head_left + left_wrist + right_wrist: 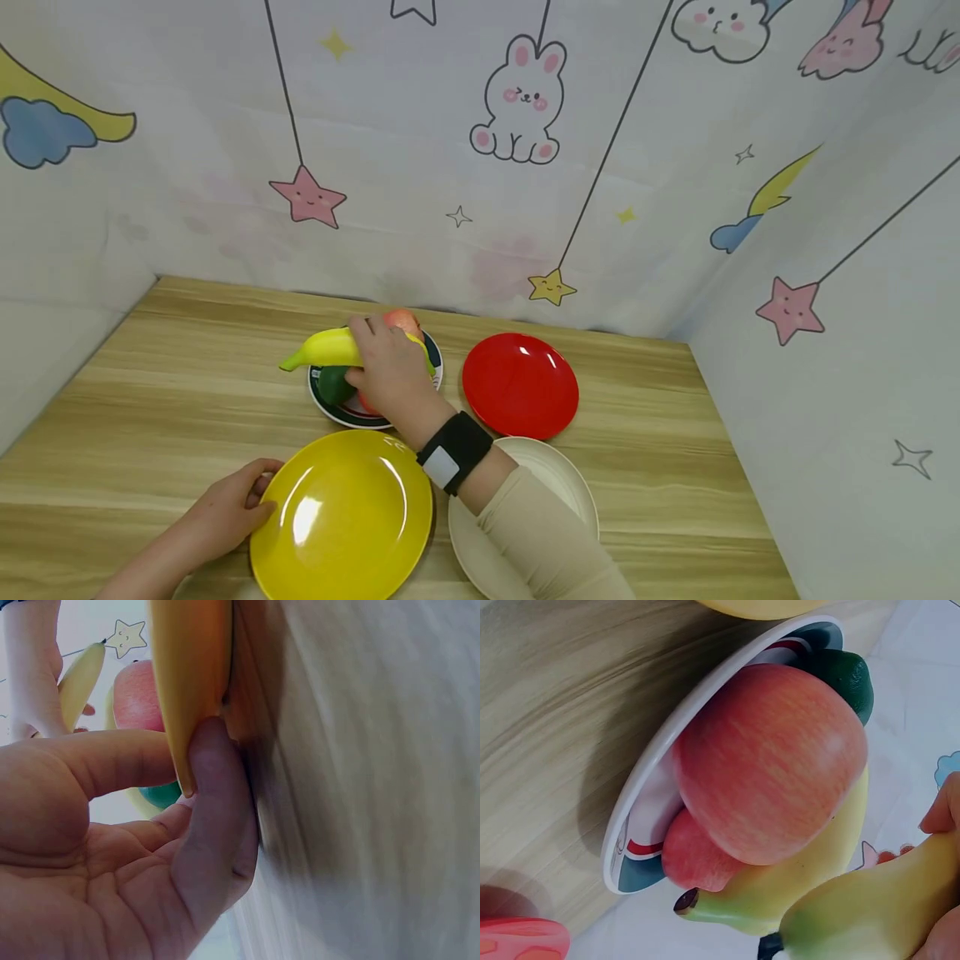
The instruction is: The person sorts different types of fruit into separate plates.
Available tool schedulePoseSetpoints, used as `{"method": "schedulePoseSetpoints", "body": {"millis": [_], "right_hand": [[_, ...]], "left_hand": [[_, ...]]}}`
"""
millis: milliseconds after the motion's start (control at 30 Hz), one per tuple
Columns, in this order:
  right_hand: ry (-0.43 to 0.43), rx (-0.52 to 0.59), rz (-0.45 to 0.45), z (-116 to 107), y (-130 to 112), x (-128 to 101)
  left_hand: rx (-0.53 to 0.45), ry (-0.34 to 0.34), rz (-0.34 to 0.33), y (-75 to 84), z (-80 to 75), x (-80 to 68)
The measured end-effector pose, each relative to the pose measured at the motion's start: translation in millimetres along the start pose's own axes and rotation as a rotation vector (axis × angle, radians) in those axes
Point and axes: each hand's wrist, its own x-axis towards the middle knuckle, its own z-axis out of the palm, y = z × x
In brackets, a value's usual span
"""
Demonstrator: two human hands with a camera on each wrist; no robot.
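My right hand grips a banana above a patterned bowl of fruit. In the right wrist view the bowl holds a large red apple, a smaller red fruit, a dark green fruit and a second banana. The held banana's dark tip hangs just beside that second banana. At the near left, my left hand pinches the rim of a yellow plate between thumb and fingers. The left wrist view shows the plate edge-on, close over the wooden table.
A red plate lies right of the fruit bowl. Nearer, a cream plate is partly covered by my right forearm. The wooden table ends at a printed cloth backdrop behind and at both sides.
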Motion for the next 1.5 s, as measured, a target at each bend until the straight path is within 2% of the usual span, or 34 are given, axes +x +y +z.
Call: {"method": "schedulePoseSetpoints", "body": {"millis": [800, 1067, 1233, 1500], "right_hand": [[-0.197, -0.030, 0.066, -9.1, 9.8, -12.5], [-0.201, 0.010, 0.009, -9.2, 13.3, -21.3], [-0.172, 0.036, -0.018, -6.7, 13.1, -26.0], [-0.162, 0.016, -0.032, -3.7, 9.3, -25.3]], "left_hand": [[-0.003, -0.007, 0.016, -1.9, 2.0, 1.2], [-0.004, -0.002, 0.025, -3.0, 0.8, 0.5], [-0.011, 0.001, 0.030, -2.1, 0.5, -0.2], [-0.012, -0.003, 0.034, -2.0, -0.6, -0.9]]}}
